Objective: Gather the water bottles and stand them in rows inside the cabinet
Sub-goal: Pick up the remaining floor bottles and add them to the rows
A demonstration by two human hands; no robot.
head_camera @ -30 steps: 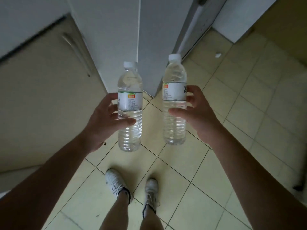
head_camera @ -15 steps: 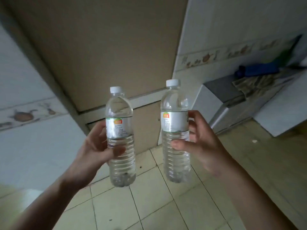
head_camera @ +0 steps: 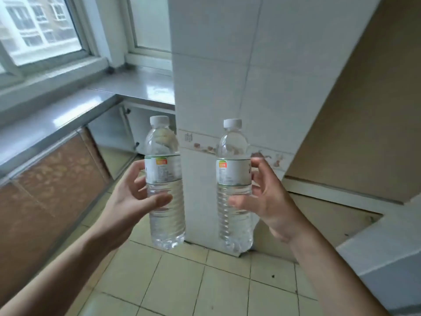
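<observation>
Clear water bottles, white-capped, upright and apart: left bottle (head_camera: 165,190) gripped by left hand (head_camera: 134,201), right bottle (head_camera: 234,190) by right hand (head_camera: 266,201), above floor tiles (head_camera: 182,281).

Two bare forearms, no sleeves in view. No watch, ring or glove on left grip (head_camera: 134,199) or right grip (head_camera: 271,201). Short, unpainted nails.

Both forearms run off the bottom edge. The fingers of the left hand (head_camera: 134,197) wrap behind the left water bottle (head_camera: 165,185), out of sight; likewise the right hand (head_camera: 266,201) behind the right water bottle (head_camera: 234,188). The label print is too small to read. The open cabinet (head_camera: 127,131) under the counter is partly hidden by the tiled pillar (head_camera: 227,76).
</observation>
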